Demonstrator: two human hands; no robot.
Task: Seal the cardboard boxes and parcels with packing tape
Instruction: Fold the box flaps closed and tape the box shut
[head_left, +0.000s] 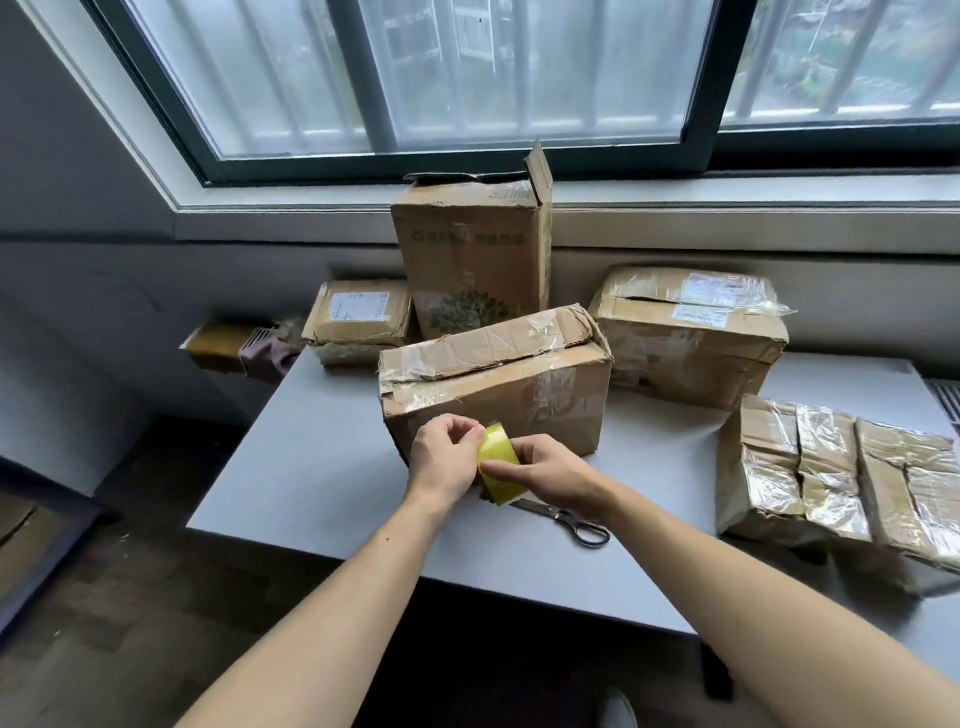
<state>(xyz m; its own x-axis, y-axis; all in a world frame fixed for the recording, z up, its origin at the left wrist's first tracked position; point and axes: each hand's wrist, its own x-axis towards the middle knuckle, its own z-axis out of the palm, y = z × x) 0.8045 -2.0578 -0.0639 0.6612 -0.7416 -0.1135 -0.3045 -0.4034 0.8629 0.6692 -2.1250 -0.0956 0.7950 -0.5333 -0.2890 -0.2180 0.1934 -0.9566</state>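
Note:
A yellow roll of packing tape (497, 456) is held over the grey table (322, 467), just in front of a crumpled cardboard box (498, 374) with old clear tape on it. My right hand (545, 475) grips the roll from the right. My left hand (445, 452) pinches at the roll's upper edge with its curled fingertips. Whether a tape end is lifted cannot be made out. Part of the roll is hidden behind both hands.
Steel scissors (571, 519) lie on the table under my right wrist. A tall box (470, 260) with an open flap stands at the back, a small parcel (358, 319) left of it, a large box (691, 338) on the right, and taped parcels (841, 478) at the right edge.

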